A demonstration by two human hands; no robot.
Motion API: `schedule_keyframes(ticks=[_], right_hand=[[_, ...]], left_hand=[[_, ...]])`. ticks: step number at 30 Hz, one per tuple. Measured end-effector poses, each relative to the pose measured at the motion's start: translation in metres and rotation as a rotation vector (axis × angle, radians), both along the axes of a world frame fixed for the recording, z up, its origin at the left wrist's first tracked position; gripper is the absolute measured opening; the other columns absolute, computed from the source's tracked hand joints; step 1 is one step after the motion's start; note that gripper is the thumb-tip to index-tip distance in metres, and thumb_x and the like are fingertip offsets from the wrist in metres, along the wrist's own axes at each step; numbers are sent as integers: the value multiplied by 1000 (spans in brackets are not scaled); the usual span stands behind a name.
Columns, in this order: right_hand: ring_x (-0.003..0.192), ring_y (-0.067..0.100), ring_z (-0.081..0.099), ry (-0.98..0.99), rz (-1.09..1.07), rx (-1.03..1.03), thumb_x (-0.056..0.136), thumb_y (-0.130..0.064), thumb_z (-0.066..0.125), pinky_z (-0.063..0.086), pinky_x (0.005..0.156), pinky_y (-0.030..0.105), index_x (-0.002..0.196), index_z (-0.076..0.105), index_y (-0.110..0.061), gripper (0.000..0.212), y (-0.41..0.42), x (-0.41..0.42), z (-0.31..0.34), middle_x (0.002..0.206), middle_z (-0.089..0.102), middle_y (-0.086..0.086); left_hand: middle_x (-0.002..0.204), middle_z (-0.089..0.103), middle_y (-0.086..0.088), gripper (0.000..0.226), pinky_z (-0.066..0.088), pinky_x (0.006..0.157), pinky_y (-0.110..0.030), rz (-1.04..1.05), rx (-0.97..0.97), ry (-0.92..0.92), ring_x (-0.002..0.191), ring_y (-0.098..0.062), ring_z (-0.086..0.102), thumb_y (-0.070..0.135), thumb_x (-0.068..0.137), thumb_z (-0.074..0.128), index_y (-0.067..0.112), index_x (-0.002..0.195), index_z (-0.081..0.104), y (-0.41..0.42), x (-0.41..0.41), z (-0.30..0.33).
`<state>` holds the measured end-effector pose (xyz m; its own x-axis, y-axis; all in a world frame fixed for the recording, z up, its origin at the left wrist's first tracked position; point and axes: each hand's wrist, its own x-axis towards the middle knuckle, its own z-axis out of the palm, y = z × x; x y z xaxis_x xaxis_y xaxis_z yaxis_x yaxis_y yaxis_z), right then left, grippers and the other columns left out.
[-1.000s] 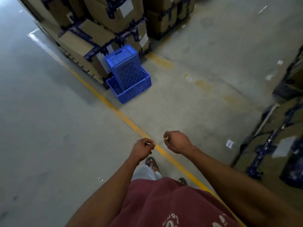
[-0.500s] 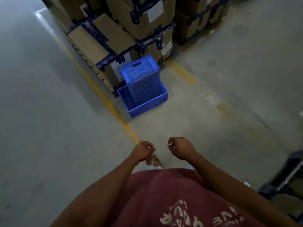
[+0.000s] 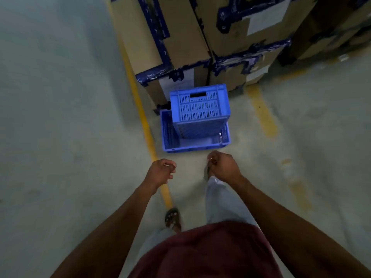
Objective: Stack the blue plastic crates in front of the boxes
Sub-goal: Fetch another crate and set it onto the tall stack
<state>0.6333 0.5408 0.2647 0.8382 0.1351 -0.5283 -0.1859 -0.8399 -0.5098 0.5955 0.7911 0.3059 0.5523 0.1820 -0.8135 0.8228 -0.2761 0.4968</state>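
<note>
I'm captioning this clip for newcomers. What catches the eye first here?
Two bright blue crates: one tipped crate stands inside a floor crate, right before the taped cardboard boxes. Nearer, the left hand and right hand hang loosely curled above a yellow floor line.

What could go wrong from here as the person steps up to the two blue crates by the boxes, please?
1. The upper crate stands on end inside the lower crate, leaning toward the cardboard boxes; a one-sided pull may tip it over.
2. The crates sit tight against the boxes, so fingers could get pinched on the far side.
3. The forward foot is hidden beneath the right hand and may kick the lower crate; the left hand holds nothing to steady it.
</note>
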Motion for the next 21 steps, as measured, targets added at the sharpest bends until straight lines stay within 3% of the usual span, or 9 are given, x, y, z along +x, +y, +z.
schedule_keyframes(ticks=[4, 7, 11, 16, 18, 21], right_hand=[[100, 32, 68, -12, -41, -40, 82, -42, 50, 51, 83, 32, 99, 69, -19, 35, -23, 138, -44, 105, 74, 5], [99, 36, 69, -72, -41, -44, 85, -31, 58, 54, 87, 38, 99, 68, -15, 23, -37, 237, -84, 105, 73, 12], [110, 39, 63, -177, 163, -67, 89, -27, 61, 52, 94, 42, 122, 65, -14, 36, -33, 336, -134, 120, 66, 17], [133, 38, 42, -300, 425, -169, 92, -35, 53, 42, 101, 53, 139, 51, -16, 51, 4, 412, -182, 139, 52, 15], [128, 39, 49, -261, 505, -216, 96, -35, 49, 43, 101, 51, 133, 57, -15, 43, 17, 428, -200, 133, 58, 20], [106, 42, 63, -177, 550, -194, 99, -31, 48, 51, 86, 42, 115, 68, -14, 31, 28, 428, -212, 117, 68, 22]], left_hand=[[91, 75, -8, 16, 45, 61, -26, 144, -7, 46, 65, -15, 66, 14, 96, 58, 18, 95, 73, -25, 92, -36], [90, 74, -4, 18, 46, 58, -25, 145, -43, -9, 65, -13, 65, 12, 98, 55, 17, 97, 73, -45, 165, -74], [92, 72, -9, 16, 47, 49, -22, 207, -92, -71, 66, -18, 65, 9, 97, 57, 14, 96, 72, -71, 260, -127], [99, 70, -4, 16, 60, 66, -34, 508, -201, -59, 85, -22, 69, 24, 97, 66, 16, 111, 67, -99, 334, -178], [103, 68, -2, 11, 63, 80, -40, 653, -281, -25, 96, -21, 70, 29, 96, 68, 20, 102, 67, -106, 350, -188], [108, 68, -7, 13, 62, 84, -41, 850, -350, 1, 101, -23, 69, 30, 93, 70, 19, 99, 67, -114, 361, -198]])
